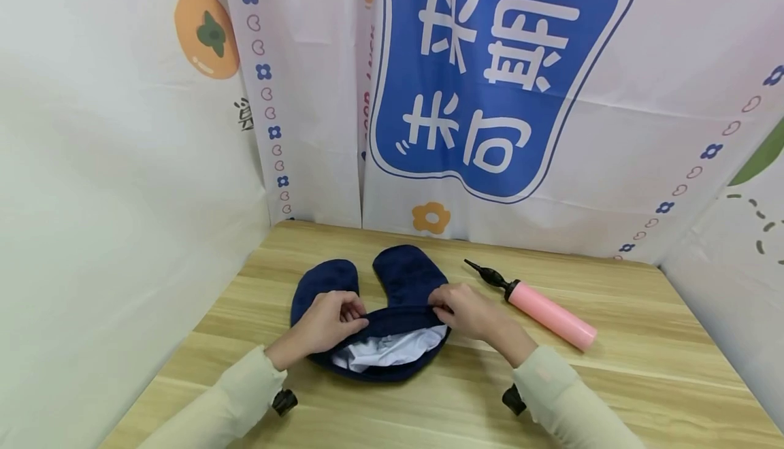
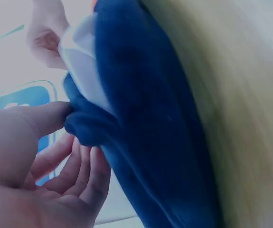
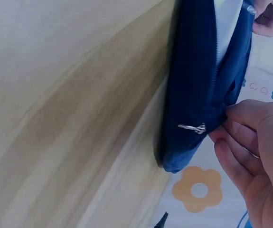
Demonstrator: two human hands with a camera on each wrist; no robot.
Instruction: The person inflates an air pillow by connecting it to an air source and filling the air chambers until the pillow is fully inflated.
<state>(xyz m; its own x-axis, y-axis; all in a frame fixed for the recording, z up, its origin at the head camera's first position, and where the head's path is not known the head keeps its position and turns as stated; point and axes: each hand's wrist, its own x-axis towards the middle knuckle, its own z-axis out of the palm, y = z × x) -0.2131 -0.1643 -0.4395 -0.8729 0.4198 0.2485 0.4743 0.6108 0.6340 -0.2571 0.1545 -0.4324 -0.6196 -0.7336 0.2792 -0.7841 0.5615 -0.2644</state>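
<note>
1. Biggest in my head view is the wood-grain desk (image 1: 667, 374), carrying everything I can see being handled.
2. On it, in the middle between both hands, lies a dark navy U-shaped cushion cover (image 1: 392, 321), soft and plush-looking, its two rounded arms pointing away toward the printed backdrop (image 1: 306, 95). Only the head view gives me that U outline; each wrist feed has just a length of its bend.
3. Along that near bend the cover gapes wide, and crumpled white material (image 1: 392, 350) fills the gap, pale against the navy.
4. To the right, apart from the cover, I have a pink hand pump (image 1: 551, 314) with a black nozzle, whose full length shows only from the head.
5. The left hand (image 1: 331, 321) pinches the far edge of the gap; the left wrist feed lets me see thumb above the cloth, other fingers beneath.
6. The right hand (image 1: 468, 309) pinches the same edge near its right end, thumb against fingers.
7. Smallest, my right wrist feed picks out zip teeth (image 3: 217, 52) and a silvery tag (image 3: 193, 128), perhaps the zip pull; that picture is too soft for certainty.
</note>
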